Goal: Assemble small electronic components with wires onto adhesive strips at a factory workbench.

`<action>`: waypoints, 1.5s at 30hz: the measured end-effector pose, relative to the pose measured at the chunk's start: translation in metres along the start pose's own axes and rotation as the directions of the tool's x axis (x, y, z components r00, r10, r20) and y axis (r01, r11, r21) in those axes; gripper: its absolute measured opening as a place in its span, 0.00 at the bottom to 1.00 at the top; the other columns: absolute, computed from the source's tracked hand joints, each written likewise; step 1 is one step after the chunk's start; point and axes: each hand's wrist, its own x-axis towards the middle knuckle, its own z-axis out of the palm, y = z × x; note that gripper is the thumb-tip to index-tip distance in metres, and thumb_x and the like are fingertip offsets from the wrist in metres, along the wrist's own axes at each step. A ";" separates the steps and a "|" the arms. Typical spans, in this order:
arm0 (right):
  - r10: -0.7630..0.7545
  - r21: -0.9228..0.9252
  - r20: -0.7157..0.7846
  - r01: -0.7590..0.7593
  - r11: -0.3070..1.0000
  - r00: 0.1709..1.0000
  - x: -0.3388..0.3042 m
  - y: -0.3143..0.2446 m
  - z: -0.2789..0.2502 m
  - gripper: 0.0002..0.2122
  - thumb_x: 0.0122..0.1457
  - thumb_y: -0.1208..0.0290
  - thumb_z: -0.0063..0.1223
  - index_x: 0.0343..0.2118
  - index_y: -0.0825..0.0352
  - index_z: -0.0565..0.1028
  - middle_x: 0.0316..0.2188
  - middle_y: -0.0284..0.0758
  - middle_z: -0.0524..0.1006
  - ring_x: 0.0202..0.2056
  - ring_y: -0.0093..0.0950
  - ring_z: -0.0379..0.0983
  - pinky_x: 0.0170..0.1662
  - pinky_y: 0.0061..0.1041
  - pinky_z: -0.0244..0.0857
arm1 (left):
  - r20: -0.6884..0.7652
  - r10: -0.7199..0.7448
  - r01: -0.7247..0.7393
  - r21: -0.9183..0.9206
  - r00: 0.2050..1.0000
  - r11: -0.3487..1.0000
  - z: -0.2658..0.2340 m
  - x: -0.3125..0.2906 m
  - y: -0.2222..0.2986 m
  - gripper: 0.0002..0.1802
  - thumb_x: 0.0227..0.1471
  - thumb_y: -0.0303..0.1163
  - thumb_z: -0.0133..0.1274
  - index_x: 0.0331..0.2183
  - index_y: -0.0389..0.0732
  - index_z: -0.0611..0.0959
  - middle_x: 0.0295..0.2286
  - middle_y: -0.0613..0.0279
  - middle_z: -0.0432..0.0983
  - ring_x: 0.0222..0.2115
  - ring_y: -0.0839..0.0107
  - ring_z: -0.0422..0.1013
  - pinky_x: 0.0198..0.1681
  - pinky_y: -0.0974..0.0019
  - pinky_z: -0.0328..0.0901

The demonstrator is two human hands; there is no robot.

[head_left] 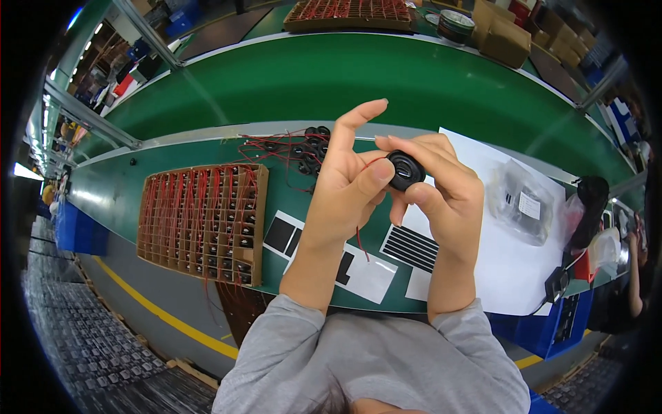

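A small round black speaker with red wires is held up in front of me, above the green bench. My right hand grips it from the right, thumb below and fingers over its upper side. From the left, my left hand presses its thumb tip at the speaker's edge, index finger stretched upward; its other fingers are partly hidden. A red wire runs by the left thumb, and a wire end hangs below the hands. Under them lie a sheet with black strips and a white sheet with black pieces.
To the left stands a divided cardboard box of black parts with red wires. Loose wired speakers lie beyond it. A clear plastic bag rests on white paper at right. Across the back runs a green conveyor belt. Another person's arm shows far right.
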 end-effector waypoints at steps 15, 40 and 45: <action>0.063 0.174 0.070 -0.074 0.982 0.996 -0.004 -0.002 -0.001 0.17 0.44 0.63 0.54 0.35 0.70 0.73 0.34 0.38 0.73 0.41 0.33 0.66 0.46 0.28 0.57 | 0.019 -0.112 0.112 0.001 0.993 0.994 -0.001 -0.004 -0.003 0.35 0.47 0.38 0.51 0.50 0.38 0.51 0.28 0.58 0.70 0.23 0.76 0.69 0.21 0.78 0.63; -0.036 -0.229 -0.013 0.032 0.973 0.999 -0.001 0.001 0.003 0.19 0.35 0.67 0.62 0.33 0.65 0.71 0.32 0.33 0.69 0.37 0.31 0.63 0.42 0.26 0.52 | -0.083 -0.145 0.158 0.181 0.986 0.971 -0.005 0.001 -0.004 0.17 0.54 0.35 0.37 0.43 0.36 0.62 0.18 0.60 0.68 0.14 0.79 0.63 0.13 0.80 0.56; -0.055 -0.215 -0.017 0.050 0.975 0.998 -0.001 0.003 0.004 0.19 0.36 0.67 0.61 0.34 0.65 0.71 0.33 0.33 0.70 0.38 0.31 0.63 0.43 0.27 0.52 | -0.156 -0.055 0.095 0.262 0.986 0.960 0.001 0.001 -0.007 0.16 0.53 0.34 0.40 0.42 0.37 0.63 0.16 0.63 0.67 0.12 0.82 0.60 0.12 0.81 0.53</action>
